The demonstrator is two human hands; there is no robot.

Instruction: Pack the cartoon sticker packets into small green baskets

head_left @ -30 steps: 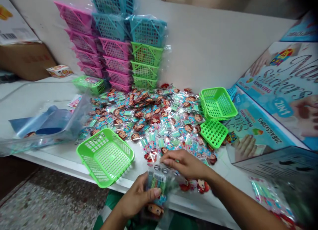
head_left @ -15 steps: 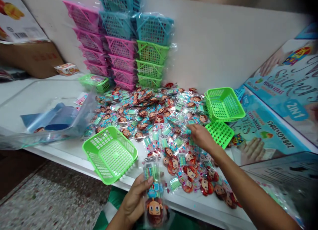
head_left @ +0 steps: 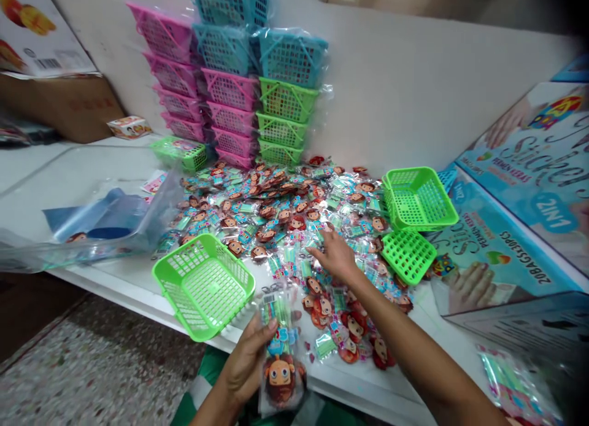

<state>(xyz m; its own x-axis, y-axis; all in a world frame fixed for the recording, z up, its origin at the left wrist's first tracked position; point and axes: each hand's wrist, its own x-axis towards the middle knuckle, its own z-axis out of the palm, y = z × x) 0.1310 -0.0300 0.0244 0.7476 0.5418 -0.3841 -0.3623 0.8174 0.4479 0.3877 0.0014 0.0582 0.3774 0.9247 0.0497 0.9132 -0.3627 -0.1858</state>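
My left hand (head_left: pixel 251 355) is closed on clear candy packets (head_left: pixel 280 371) with a cartoon head at the lower end, held at the table's front edge. My right hand (head_left: pixel 335 254) reaches over the pile of similar packets (head_left: pixel 297 222), its thumb and fingers apart and nothing visible between them. Left of my hands, an open green basket (head_left: pixel 214 285) sits at the front edge. Another green basket (head_left: pixel 418 199) stands to the right of the pile, behind a green perforated piece (head_left: pixel 408 254).
Wrapped pink baskets (head_left: pixel 230 116), blue baskets (head_left: pixel 292 58) and green baskets (head_left: pixel 288 100) are stacked by the wall. Plastic bags (head_left: pixel 115 214) lie at left. Printed boxes (head_left: pixel 506 229) stand at right. A small box (head_left: pixel 129 127) sits at the back left.
My right hand has moved left across the pile, and its fingers have spread. My left hand still holds the packets, shifted slightly left. The view has shifted slightly.
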